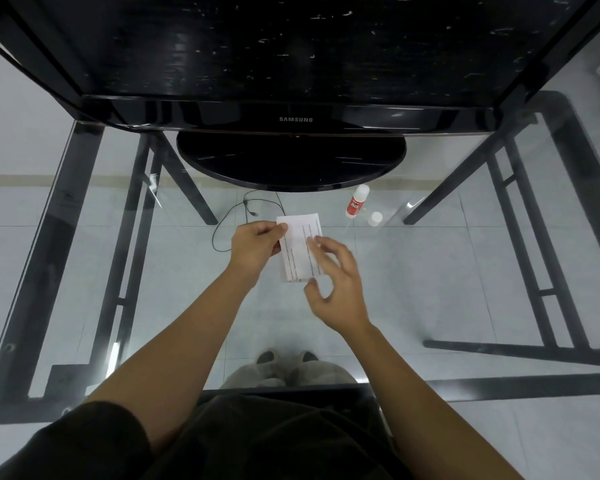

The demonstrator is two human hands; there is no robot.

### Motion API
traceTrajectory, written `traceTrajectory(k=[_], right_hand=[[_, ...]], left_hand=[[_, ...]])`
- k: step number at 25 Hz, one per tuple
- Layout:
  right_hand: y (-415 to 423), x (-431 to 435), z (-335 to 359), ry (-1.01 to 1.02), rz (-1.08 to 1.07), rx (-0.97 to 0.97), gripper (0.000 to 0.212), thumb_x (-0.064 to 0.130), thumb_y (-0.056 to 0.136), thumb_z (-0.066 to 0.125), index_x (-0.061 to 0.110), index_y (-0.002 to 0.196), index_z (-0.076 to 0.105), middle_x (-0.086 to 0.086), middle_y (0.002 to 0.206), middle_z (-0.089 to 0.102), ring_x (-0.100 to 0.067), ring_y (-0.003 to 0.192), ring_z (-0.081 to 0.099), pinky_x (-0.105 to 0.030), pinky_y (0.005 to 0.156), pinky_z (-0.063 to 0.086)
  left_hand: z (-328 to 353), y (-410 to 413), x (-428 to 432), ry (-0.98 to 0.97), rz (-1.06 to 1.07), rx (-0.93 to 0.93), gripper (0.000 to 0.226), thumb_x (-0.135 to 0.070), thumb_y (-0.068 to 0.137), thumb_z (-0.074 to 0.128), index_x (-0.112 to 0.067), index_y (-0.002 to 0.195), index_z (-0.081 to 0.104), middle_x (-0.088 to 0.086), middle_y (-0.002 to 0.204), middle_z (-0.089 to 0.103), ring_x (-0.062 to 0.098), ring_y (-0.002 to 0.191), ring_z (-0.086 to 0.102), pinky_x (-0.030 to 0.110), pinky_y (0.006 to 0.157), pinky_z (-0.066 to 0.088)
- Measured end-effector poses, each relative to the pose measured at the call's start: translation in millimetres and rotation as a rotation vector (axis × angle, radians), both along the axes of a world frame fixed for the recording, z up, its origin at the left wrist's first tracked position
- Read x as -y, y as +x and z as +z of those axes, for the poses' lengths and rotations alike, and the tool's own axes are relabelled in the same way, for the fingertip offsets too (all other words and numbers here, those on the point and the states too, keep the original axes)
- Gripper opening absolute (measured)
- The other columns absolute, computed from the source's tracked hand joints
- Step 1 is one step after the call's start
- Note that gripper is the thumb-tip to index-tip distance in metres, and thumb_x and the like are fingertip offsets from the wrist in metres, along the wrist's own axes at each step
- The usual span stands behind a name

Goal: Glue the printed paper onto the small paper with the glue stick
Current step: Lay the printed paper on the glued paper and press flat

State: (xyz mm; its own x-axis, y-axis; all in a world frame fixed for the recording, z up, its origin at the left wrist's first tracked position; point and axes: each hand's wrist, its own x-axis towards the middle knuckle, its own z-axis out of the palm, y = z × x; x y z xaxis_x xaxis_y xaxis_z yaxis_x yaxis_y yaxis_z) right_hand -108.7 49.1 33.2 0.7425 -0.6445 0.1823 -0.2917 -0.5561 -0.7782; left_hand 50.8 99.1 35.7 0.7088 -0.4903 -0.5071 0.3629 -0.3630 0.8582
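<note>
1. Two bare forearms over a clear glass table top (430, 289) on a dark metal frame, pale floor tiles showing through.
2. Far left of centre: a thin black cable (226, 220), looped, seen beside the papers.
3. Left hand (255, 245): pinching the far left corner of the printed paper (297, 252) between thumb and fingers.
4. Centre: that flat white rectangular sheet with rows of small dark print, lying over a second white sheet, the small paper (310, 216), whose edge peeks out at the far side.
5. Right hand (338, 289): fingers spread and loose, gripping nothing, fingertips resting on the sheet's right part, thumb just off its near edge.
6. Far right of the papers: a glue stick (356, 201), a white cylinder with a red label, lying tilted near the glossy black oval base of the Samsung monitor (295, 119).
7. Just right of that: a small round white cap (375, 218), apart from the stick.
</note>
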Motion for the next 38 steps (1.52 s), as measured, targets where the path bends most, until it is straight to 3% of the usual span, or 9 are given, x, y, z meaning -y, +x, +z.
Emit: traceTrajectory(k=[3,5,7,10,14,19,24,27,38], right_hand=[[10,18,2,0.335,-0.287,0.094,0.036,0.013,0.084,0.06,0.02,0.119,0.053,0.002,0.121,0.051,-0.014,0.114,0.049,-0.003,0.082,0.041],[20,31,-1,0.56,-0.352,-0.043,0.023,0.023,0.089,0.06,0.024,0.11,0.051,0.007,0.113,0.053,-0.01,0.096,0.059,-0.004,0.065,0.045],[24,36,-9,0.644,-0.311,-0.144,0.018,0.027,0.088,0.061,0.026,0.101,0.049,0.009,0.106,0.056,-0.003,0.078,0.06,-0.007,0.054,0.046],[29,38,-18,0.647,-0.294,-0.162,0.016,0.023,0.086,0.064,0.028,0.09,0.049,0.011,0.102,0.059,-0.002,0.072,0.061,-0.012,0.053,0.048],[35,38,-25,0.642,-0.292,-0.168,0.016,0.018,0.086,0.064,0.025,0.089,0.05,0.011,0.099,0.058,-0.003,0.07,0.061,-0.009,0.052,0.048],[40,43,-30,0.605,-0.284,-0.174,0.012,0.018,0.086,0.063,0.024,0.094,0.057,0.012,0.1,0.059,0.003,0.07,0.057,-0.004,0.055,0.045],[44,47,-38,0.579,-0.306,-0.214,0.013,0.019,0.086,0.064,0.024,0.095,0.056,0.005,0.11,0.062,-0.001,0.069,0.056,-0.002,0.056,0.044],[42,47,-44,0.566,-0.316,-0.236,0.015,0.02,0.086,0.063,0.02,0.1,0.059,0.001,0.115,0.064,-0.004,0.073,0.056,-0.002,0.057,0.045],[48,48,-44,0.594,-0.394,-0.206,0.01,0.019,0.09,0.059,0.021,0.1,0.06,0.006,0.106,0.065,-0.002,0.068,0.059,-0.004,0.051,0.043]], left_hand=[[-1,6,-6,0.031,-0.115,0.007,0.013,-0.016,0.087,0.063,-0.005,0.086,0.069,0.006,0.091,0.073,0.016,0.083,0.07,0.024,0.073,0.056],[-2,6,-9,0.027,-0.153,-0.021,0.014,-0.016,0.087,0.062,-0.004,0.086,0.069,0.005,0.089,0.073,0.014,0.08,0.07,0.019,0.067,0.056],[-4,3,-12,0.023,-0.171,-0.052,0.013,-0.015,0.087,0.062,-0.004,0.086,0.069,0.006,0.087,0.073,0.013,0.079,0.07,0.017,0.064,0.054],[-11,0,-11,0.039,-0.147,-0.069,0.012,-0.015,0.088,0.061,-0.006,0.086,0.069,0.008,0.09,0.073,0.017,0.082,0.07,0.023,0.07,0.055],[-22,0,-12,0.069,-0.067,-0.086,0.01,-0.01,0.087,0.06,-0.007,0.094,0.067,0.009,0.097,0.071,0.02,0.089,0.068,0.032,0.078,0.055],[-30,4,-8,0.119,-0.083,0.077,0.006,-0.011,0.085,0.063,-0.015,0.09,0.065,0.002,0.089,0.071,0.01,0.081,0.068,0.016,0.064,0.055],[-39,8,4,0.262,-0.176,0.276,0.011,-0.015,0.086,0.063,-0.01,0.095,0.064,0.004,0.089,0.07,0.015,0.075,0.066,0.019,0.065,0.053],[-44,4,5,0.328,-0.22,0.359,0.013,-0.018,0.087,0.061,-0.009,0.096,0.064,0.006,0.091,0.071,0.017,0.073,0.064,0.013,0.06,0.045],[-42,3,12,0.395,-0.206,0.409,0.014,-0.02,0.087,0.06,-0.008,0.093,0.065,0.005,0.088,0.072,0.013,0.071,0.062,0.005,0.054,0.038]])
